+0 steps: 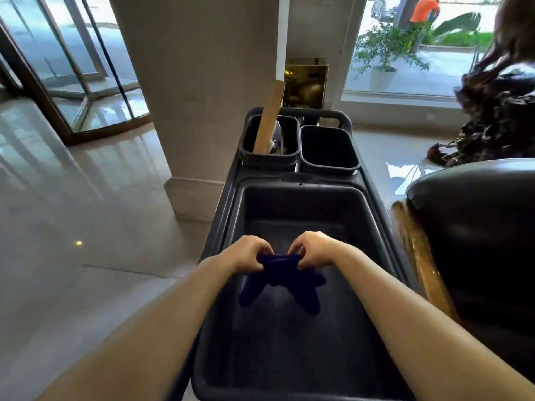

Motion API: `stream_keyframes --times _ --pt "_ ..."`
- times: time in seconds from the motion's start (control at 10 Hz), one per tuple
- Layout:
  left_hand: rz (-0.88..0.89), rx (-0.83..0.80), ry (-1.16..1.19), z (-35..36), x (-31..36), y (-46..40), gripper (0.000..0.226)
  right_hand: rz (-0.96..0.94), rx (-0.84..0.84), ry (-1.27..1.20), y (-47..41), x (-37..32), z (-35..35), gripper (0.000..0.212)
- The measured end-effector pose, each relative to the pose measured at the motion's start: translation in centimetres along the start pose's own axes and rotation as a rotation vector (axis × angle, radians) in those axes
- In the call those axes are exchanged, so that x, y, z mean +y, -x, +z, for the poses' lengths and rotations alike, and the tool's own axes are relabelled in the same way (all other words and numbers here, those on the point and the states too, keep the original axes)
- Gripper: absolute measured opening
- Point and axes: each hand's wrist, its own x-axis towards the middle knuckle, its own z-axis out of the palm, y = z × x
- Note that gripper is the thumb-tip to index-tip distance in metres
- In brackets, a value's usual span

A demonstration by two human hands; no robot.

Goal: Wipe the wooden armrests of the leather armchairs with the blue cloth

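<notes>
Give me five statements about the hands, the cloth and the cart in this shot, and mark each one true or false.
1. Both hands grip the blue cloth at its top edge. True: the left hand and the right hand each pinch one end.
2. The cloth hangs over the cart's large tub. True.
3. The cloth is pressed against the wooden armrest. False: the armrest is off to the right, untouched.
4. Both small bins at the cart's far end look empty. False: the left bin holds a wooden stick; only the right bin looks empty.
5. The leather armchair stands left of the cart. False: it stands to the right.
</notes>
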Motion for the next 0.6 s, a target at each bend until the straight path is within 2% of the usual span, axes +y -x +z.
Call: stream_keyframes --times 0.3,0.4,0.5,0.6 --pt "-0.076 -0.077 0.025 6.0 -2.3 -1.8 0.032 0.084 -0.089 0.015 -2.4 3.2 5.4 0.039" --pt "-0.105 -0.112 0.022 7.4 -3.1 -1.9 0.034 0.098 -0.072 0.075 -2.4 4.1 6.5 0.032" --pt "-0.145 -0.137 0.023 6.9 -3.6 -1.7 0.035 0.137 -0.09 0.114 -1.9 4.3 5.4 0.036" --pt "-0.161 -0.085 0.027 5.1 -3.8 -1.5 0.039 0.13 -0.08 0.164 -1.2 3.8 4.1 0.04"
